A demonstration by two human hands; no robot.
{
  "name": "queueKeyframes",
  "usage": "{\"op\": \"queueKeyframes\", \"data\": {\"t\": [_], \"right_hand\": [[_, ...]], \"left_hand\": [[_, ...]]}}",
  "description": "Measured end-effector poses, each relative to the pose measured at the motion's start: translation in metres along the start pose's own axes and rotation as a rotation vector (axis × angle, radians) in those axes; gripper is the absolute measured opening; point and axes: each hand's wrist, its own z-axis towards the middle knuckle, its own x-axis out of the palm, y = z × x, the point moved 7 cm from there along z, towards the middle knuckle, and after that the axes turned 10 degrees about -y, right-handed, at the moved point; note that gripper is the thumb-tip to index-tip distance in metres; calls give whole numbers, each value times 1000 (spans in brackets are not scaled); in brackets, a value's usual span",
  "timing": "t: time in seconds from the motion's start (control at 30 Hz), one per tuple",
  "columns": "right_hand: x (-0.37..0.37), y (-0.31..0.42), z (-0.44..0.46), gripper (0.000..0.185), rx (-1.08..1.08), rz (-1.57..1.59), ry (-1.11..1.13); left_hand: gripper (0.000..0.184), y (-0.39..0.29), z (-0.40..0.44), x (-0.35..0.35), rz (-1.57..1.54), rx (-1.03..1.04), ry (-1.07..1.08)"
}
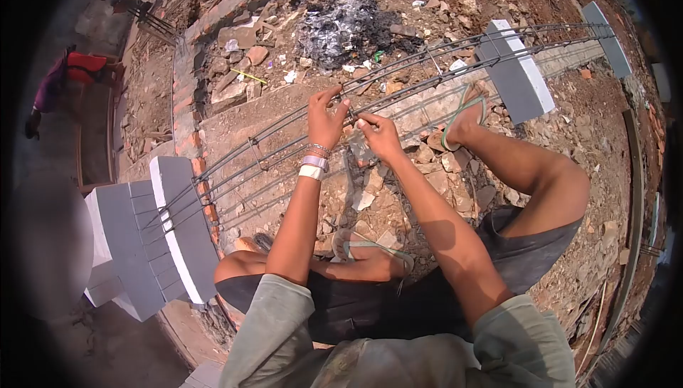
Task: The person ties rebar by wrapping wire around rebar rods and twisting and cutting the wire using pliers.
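Note:
A long rebar cage (284,144) of thin steel bars and stirrups runs diagonally across my view, raised above the rubble. My left hand (326,119), with bracelets and a white band at the wrist, curls its thumb and fingers around the cage's bars near mid-length. Close beside it, my right hand (380,137) pinches at the same stretch of bars. Whatever small piece sits between the right fingertips is too small to make out. The two hands' fingertips are almost touching.
Grey blocks with white edges, one (511,71) at right and another (178,224) at left, prop the cage. A low brick edge (188,96), broken stones and an ash heap (345,28) lie beyond. Another person (78,75) in red and purple is at far left.

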Motion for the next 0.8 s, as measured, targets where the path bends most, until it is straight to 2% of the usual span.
{"op": "queueKeyframes", "data": {"t": [0.03, 0.07, 0.1, 0.2, 0.3, 0.4, 0.5, 0.57, 0.67, 0.73, 0.8], "right_hand": [[1, 2, 1, 29, 23, -8, -14], [2, -4, 9, 29, -109, -49, -68], [2, -1, 9, 29, -130, -88, -62], [-1, 7, 8, 28, -165, -171, -31], [0, 18, 6, 27, -133, -150, 8], [2, 18, 5, 23, -85, -105, -1], [5, 14, 9, 19, 4, -29, 11], [10, 7, 8, 17, 141, 67, 11], [8, 7, 10, 16, 135, 48, 18], [8, 11, 12, 16, 128, 9, 20], [6, 14, 12, 18, 125, -59, 15]], "left_hand": [[41, 3, 0, 1, -67, -82, 0], [37, 6, -1, 3, -137, -164, 0], [34, 3, -1, 4, -210, -247, 0], [29, -6, -3, -2, -287, -343, -58], [29, -3, -2, -7, -255, -251, -35], [28, 11, -4, -5, -567, -547, 11], [29, 16, -4, -3, -633, -566, 52], [29, 14, -7, -3, -584, -528, 91], [25, 13, -11, -3, -497, -486, 171], [32, 14, -11, -3, -540, -523, 169], [48, -2, -3, -13, -197, -149, 181]]}}
